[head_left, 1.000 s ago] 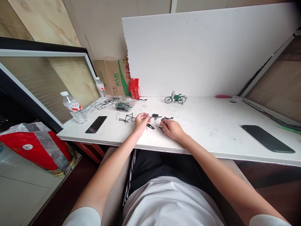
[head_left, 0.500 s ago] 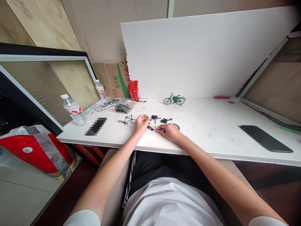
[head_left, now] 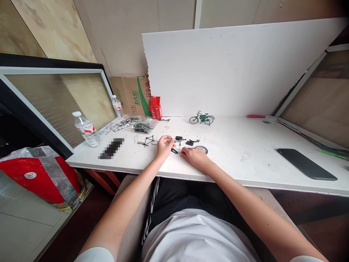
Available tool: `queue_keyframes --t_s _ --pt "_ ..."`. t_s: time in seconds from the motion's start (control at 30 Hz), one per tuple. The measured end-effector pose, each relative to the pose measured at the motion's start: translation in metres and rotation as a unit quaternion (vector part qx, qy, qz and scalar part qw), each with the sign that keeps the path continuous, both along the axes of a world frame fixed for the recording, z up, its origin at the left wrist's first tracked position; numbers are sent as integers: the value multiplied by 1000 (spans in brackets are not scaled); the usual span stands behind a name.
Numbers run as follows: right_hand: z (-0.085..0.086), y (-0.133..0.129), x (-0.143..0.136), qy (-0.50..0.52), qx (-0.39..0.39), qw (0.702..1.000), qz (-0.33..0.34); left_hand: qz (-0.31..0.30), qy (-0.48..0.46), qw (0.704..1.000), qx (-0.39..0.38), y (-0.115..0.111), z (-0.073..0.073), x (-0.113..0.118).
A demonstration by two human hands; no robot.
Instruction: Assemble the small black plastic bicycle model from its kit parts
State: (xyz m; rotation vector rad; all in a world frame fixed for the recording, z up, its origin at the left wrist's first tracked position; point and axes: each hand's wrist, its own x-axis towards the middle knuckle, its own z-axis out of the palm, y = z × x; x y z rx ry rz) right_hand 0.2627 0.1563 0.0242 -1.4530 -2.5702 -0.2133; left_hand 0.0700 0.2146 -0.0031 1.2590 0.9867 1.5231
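Observation:
Near the middle of the white table, my left hand [head_left: 164,147] is closed in a pinch at one end of a thin grey model part [head_left: 179,142]. My right hand [head_left: 194,155] rests low on the table just to the right, its fingers pressed together; what they hold is hidden. Around them lie a small black block [head_left: 179,138], a black piece with a curved arm [head_left: 190,142] and a black bracket-like piece [head_left: 175,151]. A spoked model wheel [head_left: 202,149] lies beyond my right hand. Left of my left hand is a black model bicycle frame [head_left: 148,141].
A finished-looking green model bicycle [head_left: 201,118] stands at the back. Farther left are a plastic bag of parts [head_left: 142,127], parts sprues [head_left: 122,124], a water bottle [head_left: 86,130] and a red box [head_left: 156,107]. A dark phone [head_left: 307,163] lies at the right.
My right hand has shifted slightly left and lower, uncovering more of the wheel. My left hand stays nearly in place. The view has tilted up a little.

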Motion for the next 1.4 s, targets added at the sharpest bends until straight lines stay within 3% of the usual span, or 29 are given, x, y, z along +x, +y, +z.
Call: queue_keyframes --t_s 0.13,0.3,0.6,0.8,1.17,1.4 --pt "-5 4 4 51 -12 999 -6 9 -1 1000 1 -1 1 1" --pt "-11 7 2 188 -20 981 -42 22 -8 999 27 -2 4 2" --pt "-9 9 5 373 -29 927 -20 -61 14 998 30 -4 0 4" --pt "-5 9 6 393 -51 918 -7 -133 43 989 52 -8 0 5" --pt "-2 9 5 443 -99 891 -1 -146 45 987 37 -11 0 7" --pt "-2 11 6 432 -115 894 14 -157 52 985 43 -11 0 7"
